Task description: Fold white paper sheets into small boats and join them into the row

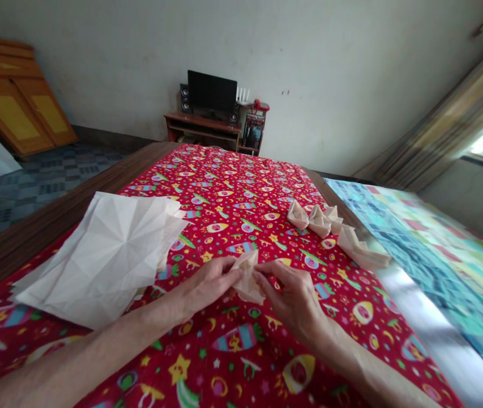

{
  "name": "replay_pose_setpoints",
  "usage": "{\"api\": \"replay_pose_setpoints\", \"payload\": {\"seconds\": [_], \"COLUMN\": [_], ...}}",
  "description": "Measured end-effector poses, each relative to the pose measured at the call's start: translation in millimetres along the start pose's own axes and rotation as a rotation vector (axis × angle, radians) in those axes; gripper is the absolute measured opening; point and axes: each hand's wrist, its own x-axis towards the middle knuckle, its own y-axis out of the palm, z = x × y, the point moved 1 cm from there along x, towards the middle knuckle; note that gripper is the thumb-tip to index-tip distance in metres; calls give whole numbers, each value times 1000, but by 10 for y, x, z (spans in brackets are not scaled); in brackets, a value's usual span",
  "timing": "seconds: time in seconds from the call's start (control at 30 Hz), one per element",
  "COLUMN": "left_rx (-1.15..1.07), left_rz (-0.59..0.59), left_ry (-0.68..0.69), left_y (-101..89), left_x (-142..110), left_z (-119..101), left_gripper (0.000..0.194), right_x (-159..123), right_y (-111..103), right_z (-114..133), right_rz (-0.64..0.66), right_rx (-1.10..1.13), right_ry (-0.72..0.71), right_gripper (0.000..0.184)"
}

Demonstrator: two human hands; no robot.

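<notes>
Folded paper [247,279] sits between left hand [211,283] and right hand [294,292] fingertips

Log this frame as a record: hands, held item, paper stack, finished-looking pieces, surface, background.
left hand: fingers on held paper's left side
right hand: thumb and finger at its right edge
held paper: pale, partly folded
paper stack: left, creased top sheet
folded pieces: several, right side
surface: red patterned cloth
background: dark-screened monitor on desk
</notes>
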Motion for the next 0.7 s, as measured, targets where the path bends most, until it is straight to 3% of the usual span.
{"api": "replay_pose_setpoints", "payload": {"seconds": [0.27, 0.4, 0.53, 0.6, 0.7], "left_rx": [-95, -164, -176, -164, -179], "left_rz": [132, 88, 67, 77, 77], "left_ry": [46, 35, 2, -2, 1], "left_y": [-36, -37, -29, -30, -42], "left_x": [-20, -3, -8, -8, -2], "left_z": [-16, 58, 88, 100, 130], "left_gripper": [45, 48, 41, 39, 37], "right_x": [74, 300, 738, 954, 1181], "right_y": [-27, -298, -779, -976, -1128], "right_z": [-237, -518, -914, -1121, -1360], "right_rz": [-16, -130, -290, -267, -115], "right_rx": [119, 111, -254, -434, -628], "right_ry": [276, 315, 277, 267, 273], "right_gripper": [18, 24, 25, 25, 27]}}
